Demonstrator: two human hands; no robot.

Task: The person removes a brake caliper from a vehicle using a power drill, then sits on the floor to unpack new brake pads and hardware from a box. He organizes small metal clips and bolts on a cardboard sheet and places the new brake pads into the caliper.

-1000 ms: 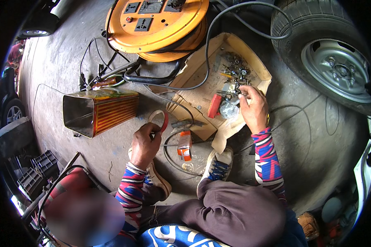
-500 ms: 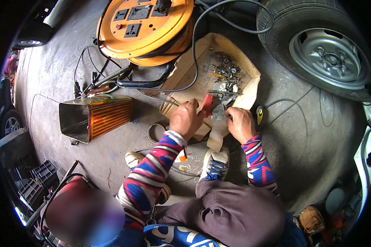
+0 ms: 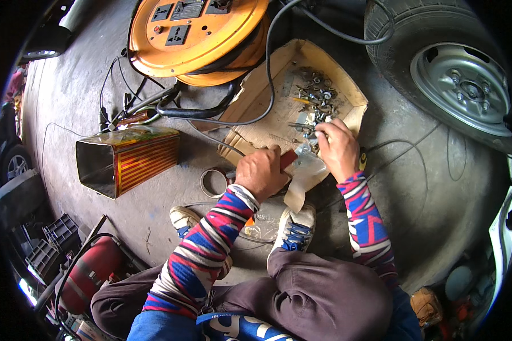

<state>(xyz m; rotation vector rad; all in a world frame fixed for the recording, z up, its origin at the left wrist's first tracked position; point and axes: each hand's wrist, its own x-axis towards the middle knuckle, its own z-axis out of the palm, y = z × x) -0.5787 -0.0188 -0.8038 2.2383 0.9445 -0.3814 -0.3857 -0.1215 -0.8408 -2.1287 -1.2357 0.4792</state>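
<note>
My left hand (image 3: 261, 173) is closed on a red rectangular object (image 3: 288, 157) at the front of a cardboard tray (image 3: 350, 99). My right hand (image 3: 338, 149) has its fingers curled at a pile of bolts, nuts and small metal parts (image 3: 313, 96); what is pinched in them is too small to make out. A crumpled clear plastic bag (image 3: 310, 162) lies between my hands. A roll of tape (image 3: 205, 183) lies on the floor beside my left hand.
An orange cable reel (image 3: 202, 25) with black cords stands behind. A striped metal tin (image 3: 145, 165) lies on its side at left. A wheel (image 3: 472, 88) is at right, a red cylinder (image 3: 85, 273) and black plastic parts (image 3: 51, 244) at lower left.
My left hand let go of the tape roll and moved right onto the red object. My right hand, lower half a second ago, has moved back up to the metal parts.
</note>
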